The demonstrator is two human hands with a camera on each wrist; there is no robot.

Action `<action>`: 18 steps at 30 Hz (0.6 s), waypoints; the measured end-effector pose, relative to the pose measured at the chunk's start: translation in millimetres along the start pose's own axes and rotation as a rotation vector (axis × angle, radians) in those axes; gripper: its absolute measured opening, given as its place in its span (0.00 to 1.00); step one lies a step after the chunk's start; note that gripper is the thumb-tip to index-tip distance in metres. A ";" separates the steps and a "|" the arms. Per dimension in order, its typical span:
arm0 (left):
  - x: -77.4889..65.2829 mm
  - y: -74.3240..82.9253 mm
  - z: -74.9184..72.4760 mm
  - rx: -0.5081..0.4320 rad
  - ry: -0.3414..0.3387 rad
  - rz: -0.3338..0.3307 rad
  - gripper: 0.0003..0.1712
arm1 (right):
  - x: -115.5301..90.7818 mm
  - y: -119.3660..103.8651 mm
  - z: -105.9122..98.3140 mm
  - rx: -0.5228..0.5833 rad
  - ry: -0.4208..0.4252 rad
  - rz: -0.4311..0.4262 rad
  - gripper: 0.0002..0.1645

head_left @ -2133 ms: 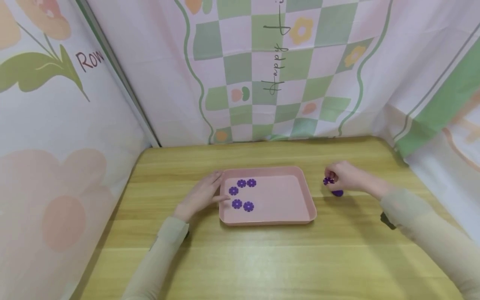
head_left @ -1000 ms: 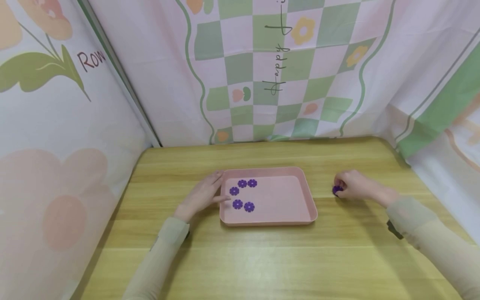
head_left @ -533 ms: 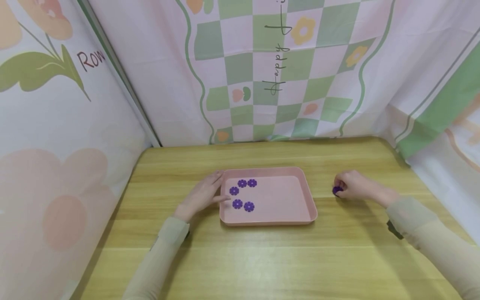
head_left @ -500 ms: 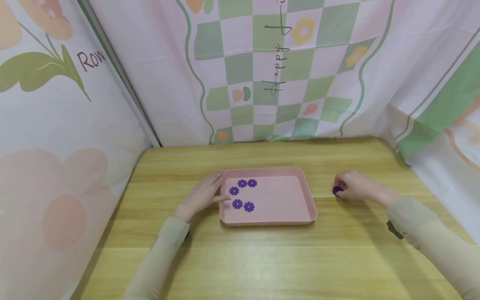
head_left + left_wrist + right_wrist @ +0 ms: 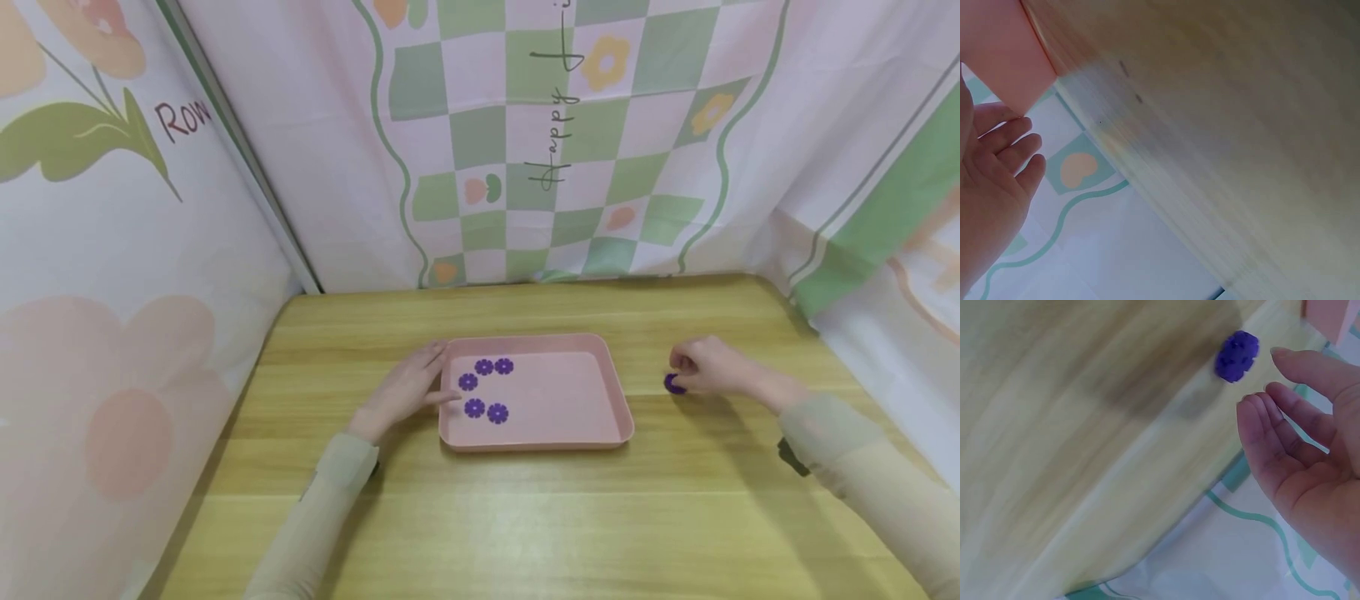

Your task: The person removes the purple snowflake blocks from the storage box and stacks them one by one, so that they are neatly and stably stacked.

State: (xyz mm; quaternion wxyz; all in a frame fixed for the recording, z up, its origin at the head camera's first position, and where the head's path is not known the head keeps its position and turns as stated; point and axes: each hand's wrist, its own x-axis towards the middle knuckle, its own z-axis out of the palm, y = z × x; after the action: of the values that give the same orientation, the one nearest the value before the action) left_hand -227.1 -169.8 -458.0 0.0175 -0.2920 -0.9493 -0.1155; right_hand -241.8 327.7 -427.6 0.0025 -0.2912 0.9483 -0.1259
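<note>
A pink rectangular tray (image 5: 566, 400) lies mid-table, with several purple flower-shaped discs (image 5: 498, 413) flat in its left part, none of them touched. My left hand (image 5: 401, 387) rests at the tray's left rim, fingers extended along it and the thumb reaching over the inside. To the right of the tray, a small stack of purple notched discs (image 5: 1237, 356) sits on the wood. Just above it is my right hand (image 5: 708, 364); the right wrist view shows its thumb and fingertips parted and apart from the stack, with nothing between them.
The wooden table (image 5: 525, 525) meets a printed curtain (image 5: 480, 167) along its back edge. More printed cloth (image 5: 112, 375) hangs at the left side, and a green-striped curtain (image 5: 877, 233) at the right.
My right hand brought a purple disc down onto the other purple piece beside the tray, then let go and rose slightly. My left hand and the tray stayed in place.
</note>
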 end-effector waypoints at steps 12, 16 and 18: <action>-1.0 0.6 -0.3 0.006 0.007 -0.002 0.52 | 23.0 -35.5 -17.6 0.057 0.017 -0.050 0.10; -0.5 -0.3 0.9 0.014 0.009 0.000 0.52 | 34.3 -45.3 -15.9 0.071 0.034 -0.062 0.09; -0.5 -0.2 0.8 0.015 0.010 0.000 0.52 | 40.6 -50.7 -15.0 0.081 0.036 -0.064 0.10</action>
State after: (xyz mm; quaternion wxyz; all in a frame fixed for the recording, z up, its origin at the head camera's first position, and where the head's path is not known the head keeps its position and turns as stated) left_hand -226.7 -170.1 -458.9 0.0243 -0.2913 -0.9500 -0.1099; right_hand -248.7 268.4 -398.2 -0.0068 -0.3185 0.9326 -0.1694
